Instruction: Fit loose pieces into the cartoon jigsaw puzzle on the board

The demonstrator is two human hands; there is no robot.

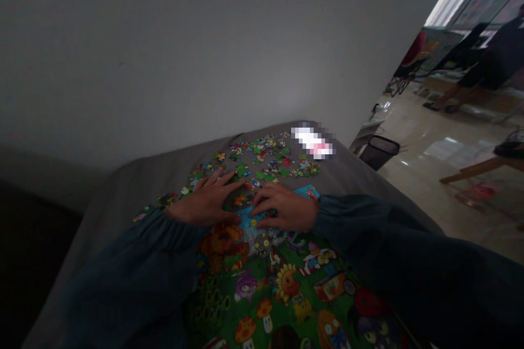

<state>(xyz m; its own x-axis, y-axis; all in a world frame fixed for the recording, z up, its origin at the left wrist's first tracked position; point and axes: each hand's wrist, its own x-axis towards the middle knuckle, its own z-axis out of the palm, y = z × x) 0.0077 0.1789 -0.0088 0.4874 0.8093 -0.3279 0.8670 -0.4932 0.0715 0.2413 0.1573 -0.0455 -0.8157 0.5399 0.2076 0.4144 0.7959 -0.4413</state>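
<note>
A colourful jigsaw puzzle (282, 283), partly assembled, lies on a grey table (123, 185) in front of me. My left hand (204, 202) rests flat at the puzzle's far edge with its fingers stretched out and apart. My right hand (282, 207) lies beside it, its fingers curled down and pressing on the puzzle's top edge near a blue piece; anything under the fingertips is hidden. Several loose puzzle pieces (262, 161) are scattered just beyond both hands. Dark blue sleeves cover both arms.
A pixelated white and pink object (313, 142) sits at the table's far end. A plain wall rises behind the table. To the right are a black bin (380, 151), a shiny floor, a wooden table edge (483, 168) and another person (487, 71) standing far off.
</note>
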